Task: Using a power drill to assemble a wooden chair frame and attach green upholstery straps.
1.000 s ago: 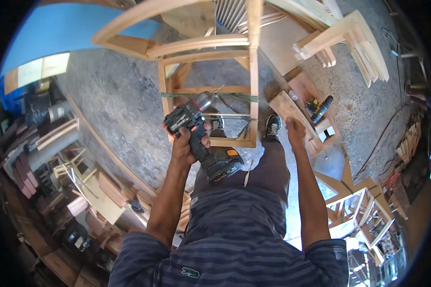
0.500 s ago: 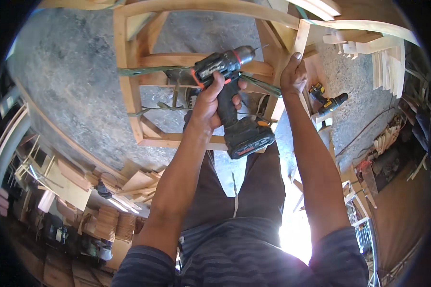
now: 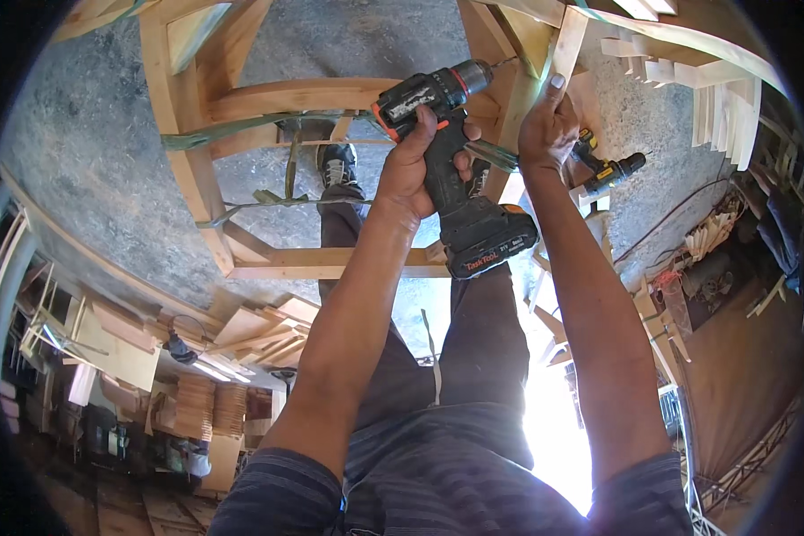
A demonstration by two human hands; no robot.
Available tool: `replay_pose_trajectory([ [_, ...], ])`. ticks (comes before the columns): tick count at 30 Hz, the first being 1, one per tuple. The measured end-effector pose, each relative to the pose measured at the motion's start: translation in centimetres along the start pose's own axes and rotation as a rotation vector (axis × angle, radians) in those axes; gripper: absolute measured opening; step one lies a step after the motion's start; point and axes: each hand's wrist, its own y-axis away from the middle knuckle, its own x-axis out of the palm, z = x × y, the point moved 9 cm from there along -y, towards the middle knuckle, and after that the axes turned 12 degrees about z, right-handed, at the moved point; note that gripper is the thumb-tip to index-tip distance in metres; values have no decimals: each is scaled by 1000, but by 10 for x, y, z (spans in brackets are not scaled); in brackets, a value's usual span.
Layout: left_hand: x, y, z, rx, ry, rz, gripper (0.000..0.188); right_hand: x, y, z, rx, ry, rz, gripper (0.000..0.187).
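Left hand (image 3: 415, 165) wrapped firmly round the grip of a black drill (image 3: 445, 179), thumb extended upward, fingertips showing on the far side; forearm angled up and inward. Drill held above the wooden frame (image 3: 295, 96), bit to upper right, battery end near the right forearm. Right hand (image 3: 548, 138): arm extended, thumb up, fingers curled, at the frame's right post; cannot tell whether it grips the wood. Green strap (image 3: 232, 134) across frame. Yellow-and-black drill (image 3: 609, 170) right of the right hand.
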Motion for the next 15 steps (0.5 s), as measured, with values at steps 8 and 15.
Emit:
replay_pose_trajectory([
  [8,2,-6,1,3,-11,45,54,1,-2,-1,5,18,12,57],
  [15,-1,-5,3,-8,-12,29,50,1,-1,-1,17,36,-10,56],
])
